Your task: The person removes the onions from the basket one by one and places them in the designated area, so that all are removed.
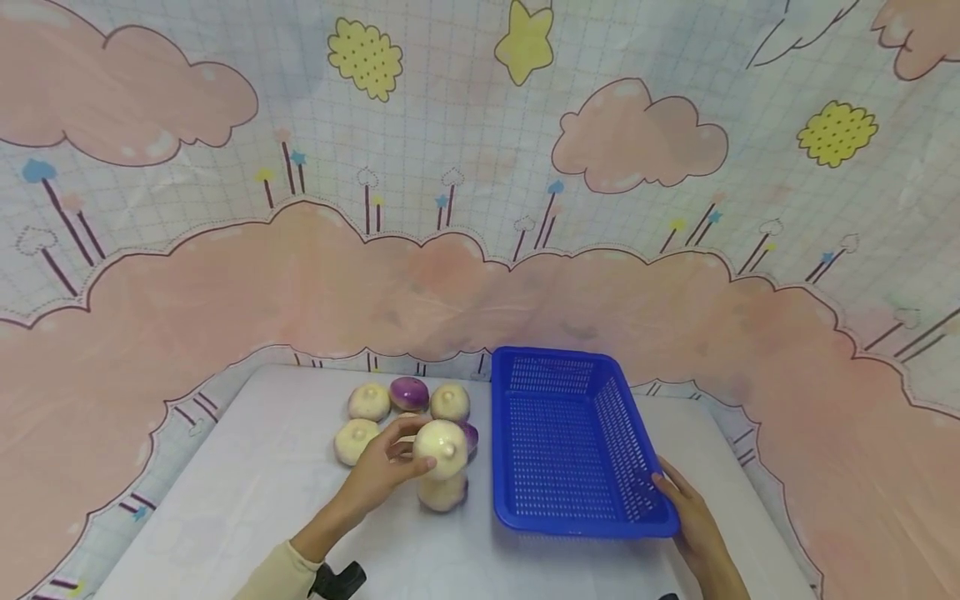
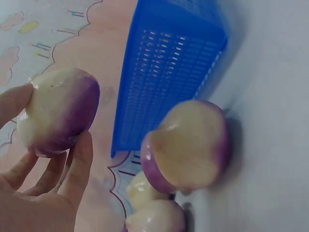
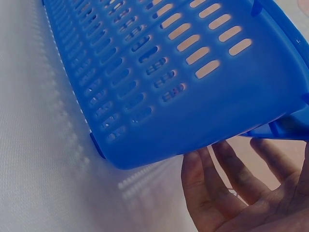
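Observation:
In the head view my left hand (image 1: 378, 467) holds a white-and-purple turnip (image 1: 442, 446) between thumb and fingers, raised above the others. The left wrist view shows its purple side, with the fingertips around this turnip (image 2: 60, 113). Just below it in the head view lies another turnip (image 1: 441, 493). My right hand (image 1: 697, 525) grips a blue plastic basket (image 1: 555, 527) by the near right corner. From the right wrist, the fingers (image 3: 193, 169) press against the basket's outer wall (image 3: 193, 116), under its rim.
Several more turnips stand grouped left of the basket, among them a purple-side-up turnip (image 1: 409, 393) and a pale turnip (image 1: 356, 442). All rest on a white table (image 1: 225, 500). A cloud-patterned cloth (image 1: 420, 292) hangs behind. A black object (image 1: 339, 581) shows by the left sleeve.

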`<state>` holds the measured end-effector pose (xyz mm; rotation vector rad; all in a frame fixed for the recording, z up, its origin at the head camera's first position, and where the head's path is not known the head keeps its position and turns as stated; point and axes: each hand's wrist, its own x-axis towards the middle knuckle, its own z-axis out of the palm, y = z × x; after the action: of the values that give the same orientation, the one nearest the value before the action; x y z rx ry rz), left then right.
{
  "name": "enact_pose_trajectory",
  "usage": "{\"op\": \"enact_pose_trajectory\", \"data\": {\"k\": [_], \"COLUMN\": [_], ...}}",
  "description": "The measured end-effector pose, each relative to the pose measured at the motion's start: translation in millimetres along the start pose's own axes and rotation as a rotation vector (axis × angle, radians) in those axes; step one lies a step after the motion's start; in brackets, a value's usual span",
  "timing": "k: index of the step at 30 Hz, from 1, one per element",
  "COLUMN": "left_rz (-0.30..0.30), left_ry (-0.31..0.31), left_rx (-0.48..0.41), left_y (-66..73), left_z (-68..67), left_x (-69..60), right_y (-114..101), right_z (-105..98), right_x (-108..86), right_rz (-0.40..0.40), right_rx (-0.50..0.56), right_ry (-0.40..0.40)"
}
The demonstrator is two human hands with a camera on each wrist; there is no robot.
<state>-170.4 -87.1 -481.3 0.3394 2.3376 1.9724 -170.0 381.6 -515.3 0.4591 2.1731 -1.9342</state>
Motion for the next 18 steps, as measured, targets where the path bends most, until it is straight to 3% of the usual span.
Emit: {"op": "enact_pose_trajectory", "data": {"k": [8, 15, 18], "left_rz": [-0.107, -0.159, -0.184], "left_ry": [0.067, 0.086, 0.114], "left_rx": [-0.010, -0.101, -0.091], "left_y": [-16.2, -27.8, -33.3], "left_z": [-17.9, -29.1, -32.3], "left_x": [-16.1, -25.2, -28.3], "right_y": [-1.5, 0.0, 0.7], "right_z": [-1.0, -1.9, -2.2], "right_x": [-0.5, 1.3, 1.7], "right_rz": [0.009, 0.007, 0.006], "right_rx": [-0.011, -0.017, -0.012], "right_ry": [-0.008, -0.014, -0.014]}}
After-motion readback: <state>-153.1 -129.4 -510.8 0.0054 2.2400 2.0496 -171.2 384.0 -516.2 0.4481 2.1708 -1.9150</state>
